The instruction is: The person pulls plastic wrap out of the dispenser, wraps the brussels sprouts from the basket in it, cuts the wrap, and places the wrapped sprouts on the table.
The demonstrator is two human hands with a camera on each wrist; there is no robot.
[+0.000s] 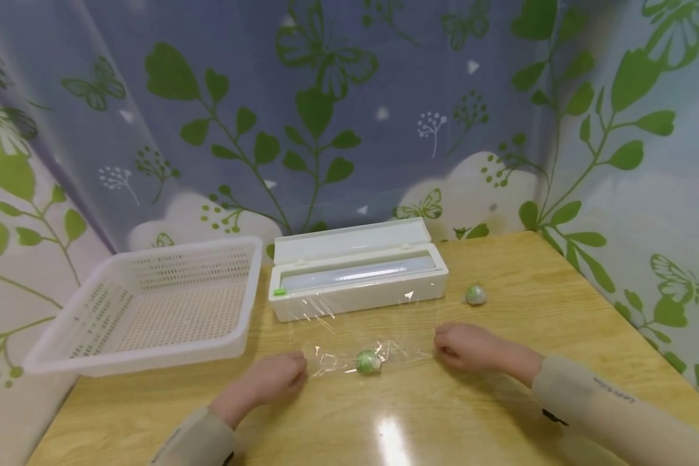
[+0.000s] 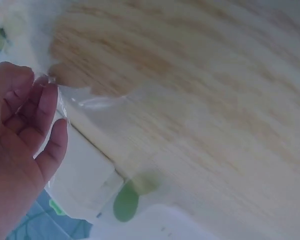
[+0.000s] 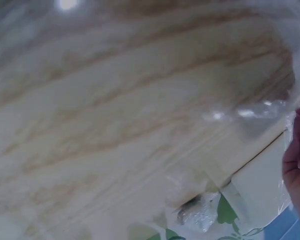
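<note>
My left hand (image 1: 276, 377) pinches the left edge of a sheet of clear cling film (image 1: 326, 333), and my right hand (image 1: 468, 347) pinches its right edge. Stretched between both hands, the film runs back to a white cling film dispenser (image 1: 361, 296), whose lid stands raised behind the roll. A small round green-and-white thing (image 1: 368, 362) appears at the film's near edge; whether it lies on or under the film I cannot tell. Beyond my right hand sits a similar ball (image 1: 475, 295), which looks film-wrapped in the right wrist view.
To the left of the dispenser stands a white plastic basket (image 1: 247, 323) with perforated walls. All of it rests on a wooden table (image 1: 443, 414). A curtain (image 1: 384, 162) printed with leaves and butterflies hangs behind and on both sides.
</note>
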